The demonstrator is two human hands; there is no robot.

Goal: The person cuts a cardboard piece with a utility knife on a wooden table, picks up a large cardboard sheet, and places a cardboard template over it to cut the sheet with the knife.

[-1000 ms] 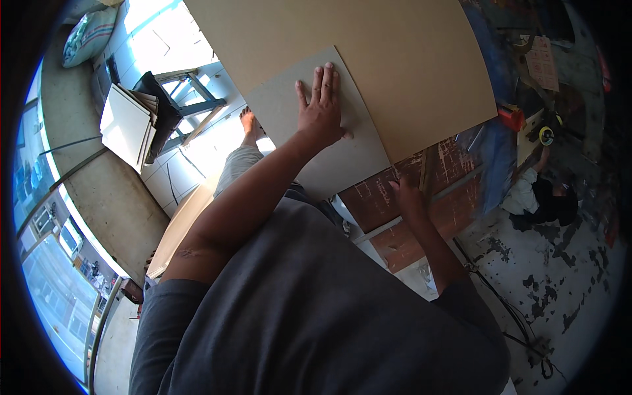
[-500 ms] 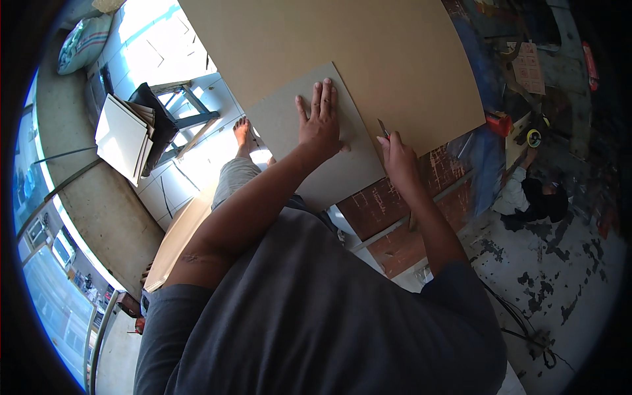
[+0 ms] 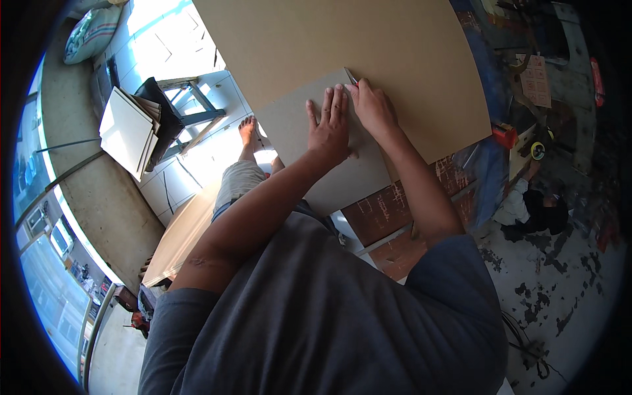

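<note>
We take this for a workshop: a large brown board (image 3: 375, 43) lies across a desk (image 3: 372, 216) whose red-brown top is crossed with pale scratches. On the left we see a stack of panels (image 3: 126, 135) by a stool (image 3: 204, 117), and, farther off, a striped sack (image 3: 93, 34). On the right, the floor (image 3: 490, 283) shows dark, worn patches, with black cables (image 3: 522, 340) lying on it, near side.

Head cam, facing down, fairly near hands (image 3: 328, 137); R rim unclear.
</note>
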